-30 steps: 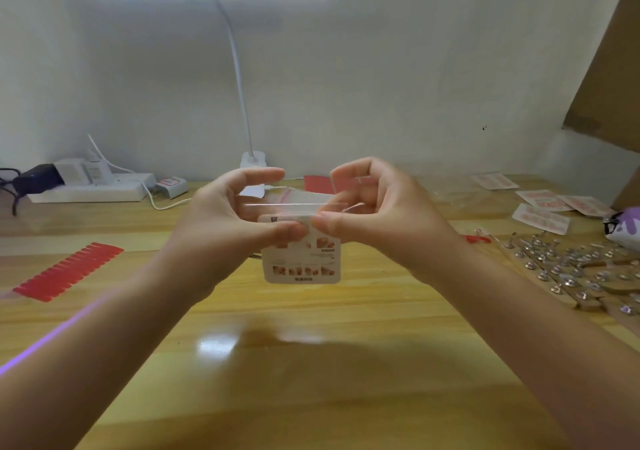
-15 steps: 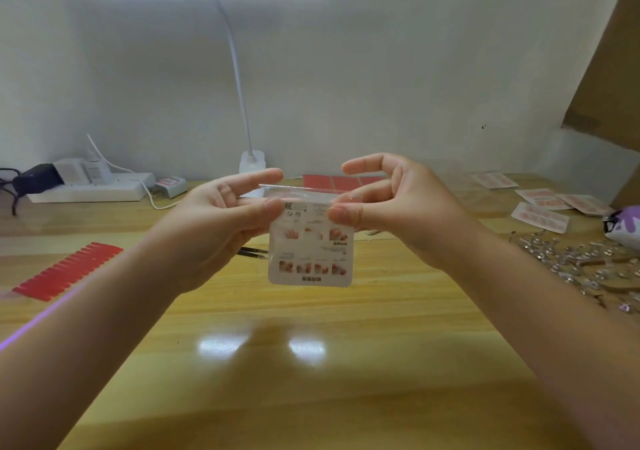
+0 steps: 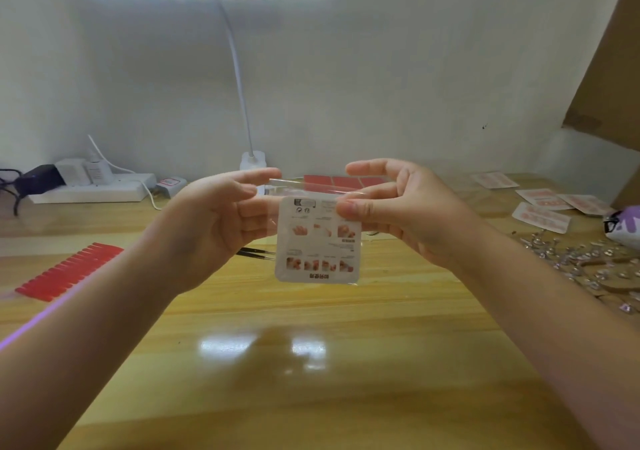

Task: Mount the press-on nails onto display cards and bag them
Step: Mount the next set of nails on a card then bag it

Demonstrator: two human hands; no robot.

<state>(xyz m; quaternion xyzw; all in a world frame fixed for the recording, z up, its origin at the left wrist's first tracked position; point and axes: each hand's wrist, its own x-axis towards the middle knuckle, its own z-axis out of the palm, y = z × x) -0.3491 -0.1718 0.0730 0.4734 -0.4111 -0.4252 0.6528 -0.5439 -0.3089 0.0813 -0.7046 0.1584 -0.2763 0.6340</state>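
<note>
I hold a clear plastic bag [image 3: 277, 242] upright above the table, with a white printed display card [image 3: 318, 242] inside it. My left hand [image 3: 214, 221] pinches the bag's upper left edge. At the upper right corner, my right hand [image 3: 398, 207] grips the bag between thumb and fingers. The bag's mouth at the top stands slightly apart. A strip of red press-on nails [image 3: 69, 271] lies on the table at the left.
Black tweezers [image 3: 256, 253] lie behind the bag. Red sheets [image 3: 346, 182] rest near the lamp base [image 3: 253, 162]. A power strip [image 3: 90, 191] sits back left. More printed cards [image 3: 542, 216] and several small metal nail stands [image 3: 581, 262] crowd the right side.
Both hands have drawn apart along the bag's top. The card, first half hidden behind my thumbs, now hangs in full view inside the bag.
</note>
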